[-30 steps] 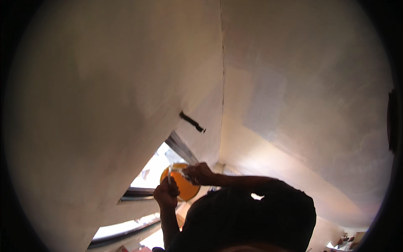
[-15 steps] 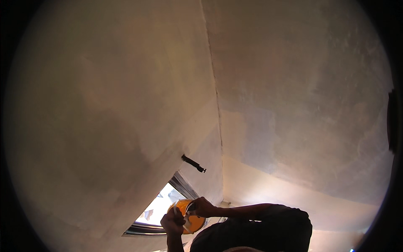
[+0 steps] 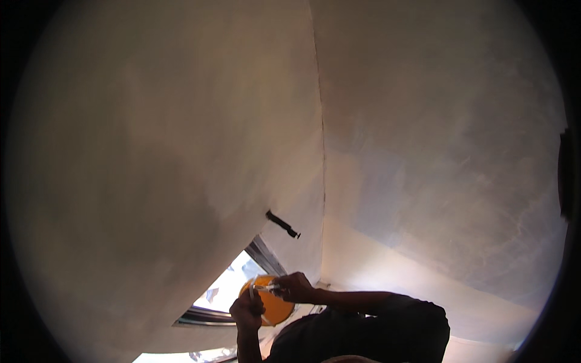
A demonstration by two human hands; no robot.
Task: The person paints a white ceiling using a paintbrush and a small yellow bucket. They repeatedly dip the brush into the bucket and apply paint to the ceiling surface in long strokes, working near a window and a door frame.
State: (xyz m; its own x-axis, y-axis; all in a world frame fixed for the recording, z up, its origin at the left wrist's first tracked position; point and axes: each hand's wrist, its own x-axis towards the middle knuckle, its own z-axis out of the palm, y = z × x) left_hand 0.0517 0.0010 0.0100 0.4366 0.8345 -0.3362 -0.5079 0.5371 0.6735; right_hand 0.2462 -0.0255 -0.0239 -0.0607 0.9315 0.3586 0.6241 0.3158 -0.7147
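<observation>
Head view, dial centred on the orange round container (image 3: 279, 311), low at the picture's six o'clock. 
Item: left hand (image 3: 247, 310), at nine o'clock, dark against the light, fingers clamped on a white strip (image 3: 252, 291) that stands up from the fist at ten. 
Item: right hand (image 3: 295, 288), at two o'clock, fingers together on a pale slender piece (image 3: 269, 288), largely hidden; whether the hands touch the container cannot be told. 
Item: dark sleeve (image 3: 378, 323), between three and four. 
Item: bright window (image 3: 225, 284), at ten, with a dark frame (image 3: 266, 255). 
Item: black bar (image 3: 282, 224), slanting, at twelve. 
Item: pale wall surfaces (image 3: 145, 157), meeting at a thin seam (image 3: 321, 121), toward half past twelve.
</observation>
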